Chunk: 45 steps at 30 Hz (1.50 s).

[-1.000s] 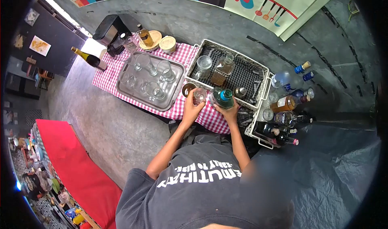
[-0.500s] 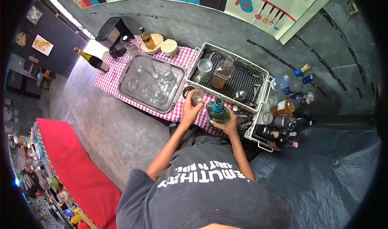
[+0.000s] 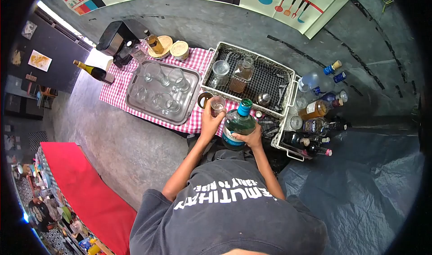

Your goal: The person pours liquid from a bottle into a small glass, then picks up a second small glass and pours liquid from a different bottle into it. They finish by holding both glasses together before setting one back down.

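My left hand (image 3: 210, 121) grips a small clear glass (image 3: 218, 105) that stands on the red checked cloth (image 3: 121, 82). My right hand (image 3: 250, 137) holds a green bottle with a blue cap (image 3: 237, 123), lifted off the table and tilted with its neck toward the glass. A small round metal cup (image 3: 204, 100) sits just left of the glass.
A metal tray (image 3: 186, 111) with several glasses lies to the left. Behind is a wire basket (image 3: 288, 97) holding a jar, a decanter and a shaker. A rack of several bottles (image 3: 315, 129) stands on the right. A wine bottle (image 3: 93, 71), wooden lidded boxes and a black machine sit far left.
My right hand has lifted the green bottle up and toward me, tilting it so its label side shows. My left hand stays on the small glass.
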Each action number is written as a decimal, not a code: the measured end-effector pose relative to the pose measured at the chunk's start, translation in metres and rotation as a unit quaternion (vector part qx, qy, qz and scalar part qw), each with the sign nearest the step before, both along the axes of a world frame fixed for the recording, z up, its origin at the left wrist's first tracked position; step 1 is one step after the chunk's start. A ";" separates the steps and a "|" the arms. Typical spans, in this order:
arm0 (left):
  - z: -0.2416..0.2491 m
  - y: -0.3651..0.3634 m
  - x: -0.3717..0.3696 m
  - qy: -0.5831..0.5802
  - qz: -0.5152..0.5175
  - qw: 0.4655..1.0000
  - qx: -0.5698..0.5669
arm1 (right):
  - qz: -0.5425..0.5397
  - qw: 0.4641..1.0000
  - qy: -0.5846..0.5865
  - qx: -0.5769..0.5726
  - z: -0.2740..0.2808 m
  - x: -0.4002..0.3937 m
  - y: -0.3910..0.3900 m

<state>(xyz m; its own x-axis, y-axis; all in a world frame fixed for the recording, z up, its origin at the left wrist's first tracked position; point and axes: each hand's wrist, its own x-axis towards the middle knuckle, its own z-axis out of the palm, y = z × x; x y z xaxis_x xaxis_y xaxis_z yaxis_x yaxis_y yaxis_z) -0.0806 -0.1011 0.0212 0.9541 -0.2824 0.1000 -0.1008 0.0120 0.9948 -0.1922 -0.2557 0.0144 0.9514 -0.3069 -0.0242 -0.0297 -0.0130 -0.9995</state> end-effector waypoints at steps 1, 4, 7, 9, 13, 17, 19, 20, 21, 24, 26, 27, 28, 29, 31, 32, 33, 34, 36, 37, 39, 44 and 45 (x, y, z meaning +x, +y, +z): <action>-0.002 0.000 0.001 0.001 -0.001 1.000 0.000 | -0.006 1.000 -0.002 0.006 0.001 0.001 0.001; 0.002 0.001 0.003 0.024 -0.005 0.999 -0.022 | -0.015 0.996 -0.010 -0.088 -0.004 0.004 -0.003; 0.003 0.004 0.006 -0.017 0.000 1.000 0.020 | 0.003 0.996 0.015 -0.091 0.011 0.007 -0.005; 0.000 0.005 0.005 -0.015 -0.015 1.000 0.013 | 0.011 0.995 0.015 -0.095 0.011 0.006 -0.008; -0.002 0.005 0.004 0.009 -0.019 1.000 0.003 | 0.030 0.990 0.019 -0.137 0.025 0.002 -0.015; 0.006 0.005 0.006 0.034 -0.036 0.999 -0.002 | 0.035 0.984 0.045 -0.171 0.038 -0.007 -0.019; 0.011 0.005 0.006 -0.001 -0.037 0.999 0.000 | 0.041 0.980 0.047 -0.191 0.044 -0.011 -0.020; 0.011 0.005 0.006 0.013 -0.052 0.998 -0.016 | 0.053 0.978 0.052 -0.195 0.047 -0.011 -0.021; 0.012 0.005 0.004 0.016 -0.053 0.998 -0.015 | 0.051 0.978 0.055 -0.194 0.052 -0.013 -0.022; 0.019 0.003 -0.002 0.042 -0.083 0.995 -0.030 | 0.080 0.971 0.088 -0.209 0.059 -0.020 -0.025; 0.024 0.002 -0.006 0.054 -0.089 0.994 -0.034 | 0.080 0.971 0.096 -0.204 0.064 -0.025 -0.026; 0.024 0.001 -0.008 0.064 -0.093 0.993 -0.039 | 0.082 0.971 0.101 -0.201 0.066 -0.027 -0.027; 0.022 0.002 -0.010 0.080 -0.101 0.991 -0.043 | 0.075 0.974 0.087 -0.197 0.060 -0.030 -0.027; 0.024 0.001 -0.012 0.084 -0.102 0.990 -0.044 | 0.074 0.973 0.091 -0.198 0.063 -0.033 -0.028; 0.027 0.002 -0.016 0.090 -0.108 0.989 -0.054 | 0.078 0.967 0.136 -0.200 0.071 -0.036 -0.026; 0.025 0.002 -0.017 0.097 -0.107 0.988 -0.059 | 0.076 0.966 0.144 -0.199 0.072 -0.038 -0.026; 0.023 0.003 -0.018 0.100 -0.107 0.987 -0.060 | 0.076 0.966 0.147 -0.199 0.075 -0.040 -0.024; 0.021 0.003 -0.018 0.094 -0.107 0.989 -0.049 | 0.074 0.962 0.155 -0.212 0.080 -0.040 -0.023; 0.019 0.003 -0.019 0.092 -0.108 0.989 -0.041 | 0.072 0.957 0.166 -0.225 0.081 -0.043 -0.023; 0.018 0.003 -0.019 0.085 -0.106 0.991 -0.022 | 0.072 0.956 0.172 -0.224 0.077 -0.045 -0.023; 0.016 0.004 -0.019 0.081 -0.104 0.991 -0.003 | 0.073 0.955 0.182 -0.224 0.075 -0.048 -0.023; 0.013 0.004 -0.019 0.018 -0.106 0.993 0.041 | 0.076 0.945 0.214 -0.234 0.076 -0.052 -0.023; 0.015 0.004 -0.020 0.019 -0.106 0.993 0.040 | 0.077 0.945 0.216 -0.234 0.077 -0.052 -0.023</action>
<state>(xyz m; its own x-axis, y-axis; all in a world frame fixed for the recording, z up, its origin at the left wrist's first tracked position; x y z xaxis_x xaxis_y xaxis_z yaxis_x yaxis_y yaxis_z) -0.1006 -0.0968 0.0362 0.8751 -0.4828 0.0339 -0.0666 -0.0506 0.9965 -0.2444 -0.2782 0.0912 0.9183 -0.2397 -0.3152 -0.3946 -0.4885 -0.7782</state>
